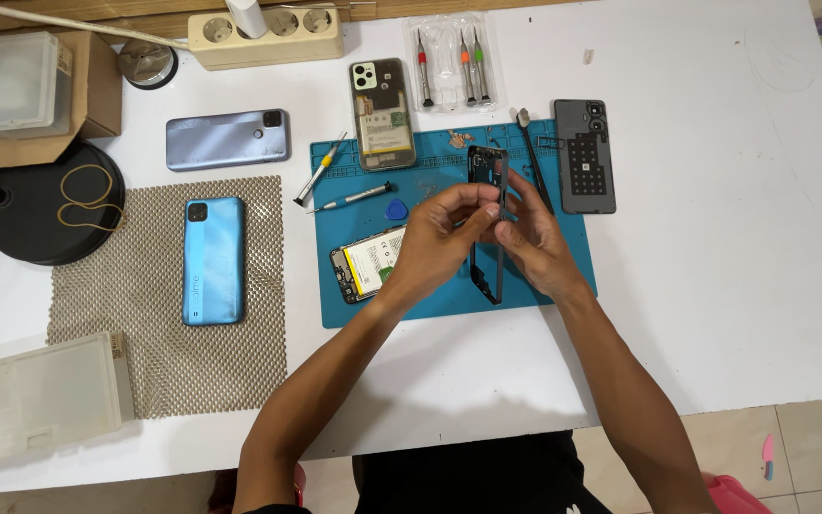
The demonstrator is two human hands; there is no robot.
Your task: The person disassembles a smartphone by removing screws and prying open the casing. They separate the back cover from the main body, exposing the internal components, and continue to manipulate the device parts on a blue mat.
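While both hands meet above the blue work mat, the fingers of the left hand pinch the upper part of a dark phone frame, which stands nearly on edge between the two palms. The right hand closes around the same frame from the other side, its fingers curled against the long rail, so both hands are holding it and neither is spread wide. The frame hangs just over the middle of the mat, its lower end near the mat's front edge.

Just beside the left hand, partly hidden under the wrist, lies an opened phone body with its battery showing. Near it on the mat sit a small blue pick, a thin screwdriver and a yellow-handled tool that juts over the mat's left edge. At the mat's top edge rests another opened phone, and behind it a clear case of screwdrivers. A dark back cover lies at the mat's right edge, with a thin black pry tool between it and the hands.

Well apart to the left, a blue phone lies face down on a mesh pad, and a grey-blue phone rests on the white surface above it.
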